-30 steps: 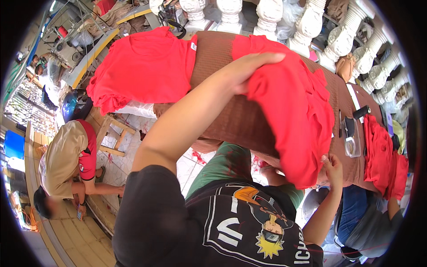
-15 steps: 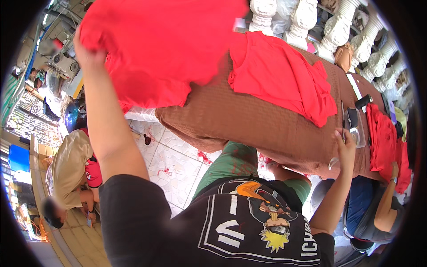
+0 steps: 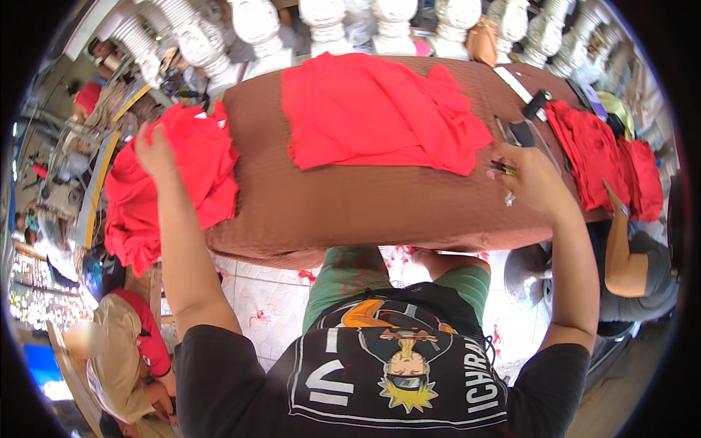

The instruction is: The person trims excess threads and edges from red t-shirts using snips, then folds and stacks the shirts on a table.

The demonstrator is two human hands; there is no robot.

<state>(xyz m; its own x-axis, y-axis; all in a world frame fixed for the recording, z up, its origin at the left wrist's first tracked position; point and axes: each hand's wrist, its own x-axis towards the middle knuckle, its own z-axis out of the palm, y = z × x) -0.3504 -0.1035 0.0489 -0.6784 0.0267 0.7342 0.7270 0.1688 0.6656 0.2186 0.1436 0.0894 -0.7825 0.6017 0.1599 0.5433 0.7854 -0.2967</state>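
My left hand (image 3: pixel 155 151) is over a crumpled heap of red garments (image 3: pixel 197 168) at the table's left end, its fingers apart and slightly blurred. My right hand (image 3: pixel 539 179) is closed around a small dark and yellow tool (image 3: pixel 502 168), its tip pointing left; my fingers hide most of it. Just left of that tool lies a red garment (image 3: pixel 380 113), spread fairly flat with a few folds on the brown table cover (image 3: pixel 350 204).
Beyond the right hand lie a dark object (image 3: pixel 522 133), a white strip (image 3: pixel 520 84) and more red garments (image 3: pixel 591 150), where another person's hand (image 3: pixel 615 197) rests. White balusters (image 3: pixel 326 25) line the far edge, near a tan bag (image 3: pixel 482 41). Someone in beige (image 3: pixel 113 365) is at the left.
My left hand has lowered the raised red garment onto the left heap, and its fingers are now apart. My right hand has moved up over the table. The view has swung left.
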